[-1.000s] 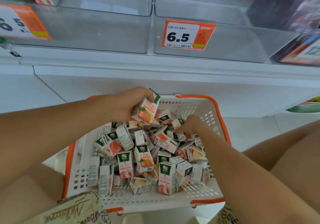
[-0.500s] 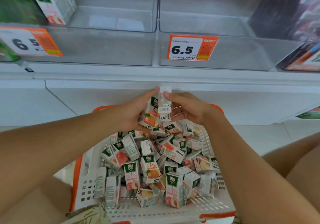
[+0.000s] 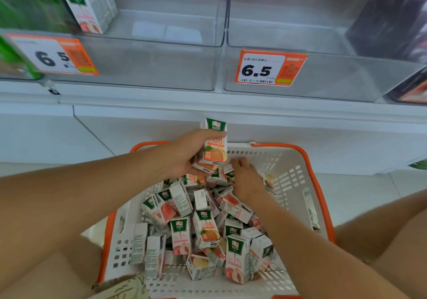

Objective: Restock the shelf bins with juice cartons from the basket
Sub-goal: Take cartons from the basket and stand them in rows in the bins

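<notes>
Dozens of small juice cartons (image 3: 203, 227), white with green tops and orange or pink fruit prints, lie jumbled in a white perforated plastic basket with an orange rim (image 3: 307, 174) that sits below the shelf. The left hand (image 3: 184, 153) is raised above the far end of the pile and is clamped around an upright carton printed with an orange fruit (image 3: 216, 142); at least one more carton is tucked beneath it in the same grip. The right hand (image 3: 248, 178) is lower, palm down on the cartons at the far right of the heap, fingers reaching among them; whether it has closed on one cannot be told. The two hands are close, but not touching.

Above, two clear plastic shelf bins stand side by side. The left bin (image 3: 147, 65) holds one upright pink-printed carton (image 3: 89, 2) in its back left corner and carries an orange and white price tag (image 3: 53, 54) reading 6.5. The right bin (image 3: 323, 76) bears a similar 6.5 tag (image 3: 269, 68) on its front wall.
</notes>
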